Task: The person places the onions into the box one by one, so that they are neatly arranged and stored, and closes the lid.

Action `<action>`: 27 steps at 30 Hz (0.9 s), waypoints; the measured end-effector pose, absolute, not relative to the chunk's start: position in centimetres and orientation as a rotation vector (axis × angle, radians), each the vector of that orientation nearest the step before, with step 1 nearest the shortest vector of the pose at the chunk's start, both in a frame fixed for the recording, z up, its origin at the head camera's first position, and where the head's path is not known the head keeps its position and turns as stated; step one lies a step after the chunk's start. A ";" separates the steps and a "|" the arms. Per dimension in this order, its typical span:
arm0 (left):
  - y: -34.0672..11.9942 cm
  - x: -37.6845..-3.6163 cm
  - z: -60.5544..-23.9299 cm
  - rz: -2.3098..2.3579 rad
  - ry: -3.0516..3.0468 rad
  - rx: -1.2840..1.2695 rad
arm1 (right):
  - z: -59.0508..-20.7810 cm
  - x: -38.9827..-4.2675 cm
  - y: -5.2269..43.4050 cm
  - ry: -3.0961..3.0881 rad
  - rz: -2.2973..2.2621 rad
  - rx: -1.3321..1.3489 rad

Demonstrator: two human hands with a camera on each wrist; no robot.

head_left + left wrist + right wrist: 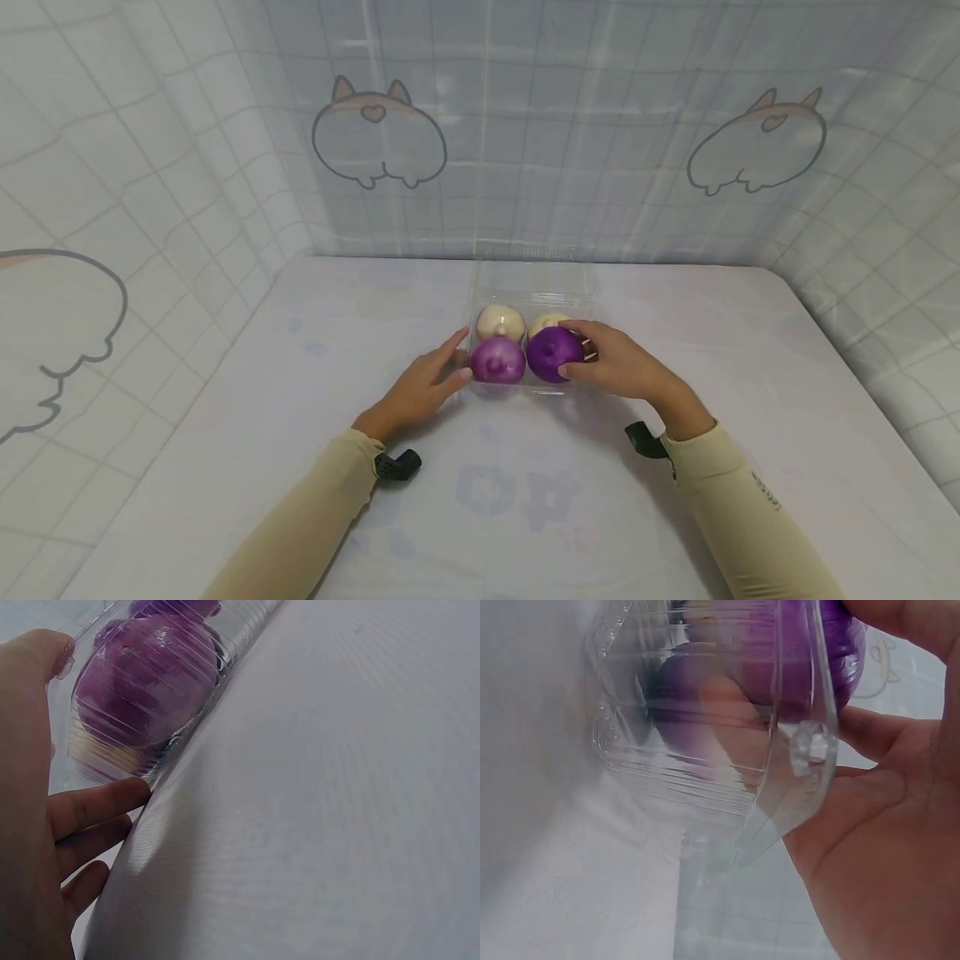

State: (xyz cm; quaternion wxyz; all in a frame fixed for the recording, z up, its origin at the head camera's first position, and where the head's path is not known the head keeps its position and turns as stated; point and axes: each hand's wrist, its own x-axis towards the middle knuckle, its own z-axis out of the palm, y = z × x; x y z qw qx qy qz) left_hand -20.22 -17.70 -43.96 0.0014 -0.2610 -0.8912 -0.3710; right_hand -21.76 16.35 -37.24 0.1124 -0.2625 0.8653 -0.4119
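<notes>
A clear plastic clamshell container [543, 388] stands on the table with its lid [534, 280] folded back. Two pale onions occupy its back half: one at left [500, 321], the other [548, 320] partly hidden. In front sits a reddish-purple onion [498, 362]. To the right of that is a deeper purple onion [555, 353], gripped by my right hand [618, 362] between thumb and fingers, at the front right of the container. My left hand [420, 387] rests against the container's left side, thumb tip [58, 656] at the rim and relaxed fingers [101, 804] low along the wall.
A white cloth with faint prints covers the table [390, 533]. Behind it hangs a tiled-pattern curtain [562, 125] with cartoon animal drawings, and similar sheets enclose the left and right sides. A dark wrist-worn device [397, 465] sits at each sleeve cuff.
</notes>
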 end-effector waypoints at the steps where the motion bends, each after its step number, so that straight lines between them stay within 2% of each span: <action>1: -17.7 -20.2 -43.9 -1.165 -2.796 -0.820 | -37.2 -21.7 16.3 2.541 -1.207 -0.758; 27: -17.6 -20.0 -43.7 -1.182 -2.830 -0.783 | -37.5 -21.4 15.9 2.632 -1.038 -0.858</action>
